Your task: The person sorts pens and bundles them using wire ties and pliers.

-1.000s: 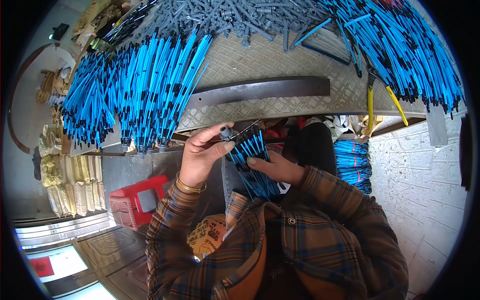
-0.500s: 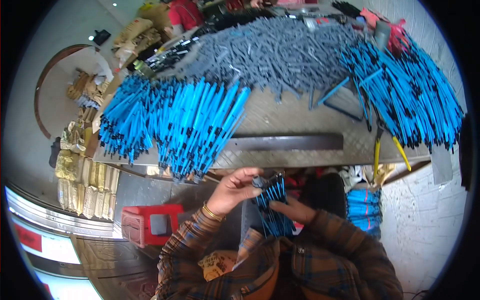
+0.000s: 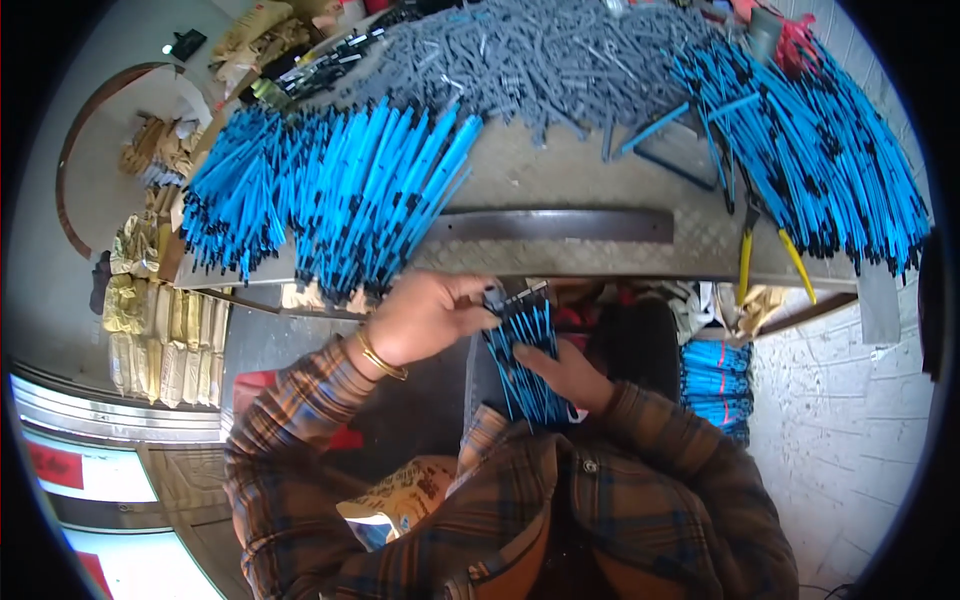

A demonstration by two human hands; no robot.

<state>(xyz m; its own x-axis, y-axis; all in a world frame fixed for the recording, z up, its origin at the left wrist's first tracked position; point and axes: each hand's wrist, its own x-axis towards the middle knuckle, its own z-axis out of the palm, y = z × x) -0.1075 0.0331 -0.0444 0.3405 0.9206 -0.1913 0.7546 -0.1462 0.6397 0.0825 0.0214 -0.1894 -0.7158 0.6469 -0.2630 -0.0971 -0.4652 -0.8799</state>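
Note:
Between my hands, just below the table edge, is a bundle of thin blue and black rods (image 3: 508,362), slanting with its top toward the table. My right hand (image 3: 575,376) is closed around its right side, the thumb lying across the rods. At the top end, the thumb and fingers of my left hand (image 3: 412,318) pinch a small grey piece (image 3: 493,298). Some fingers of both hands are hidden behind what they hold. The bundle's lower end comes close to my plaid jacket (image 3: 500,500).
On the table (image 3: 555,190) lie blue rod bundles (image 3: 350,190) at left, a heap of grey pieces (image 3: 540,65) behind, and more blue rods (image 3: 815,170) at right. Yellow-handled pliers (image 3: 746,262) overhang the edge. A dark metal strip (image 3: 555,226) lies along the front.
The whole view has shifted, so the table sits higher in it. My left hand has moved left, its forearm swinging outward over the red stool. Both hands keep hold.

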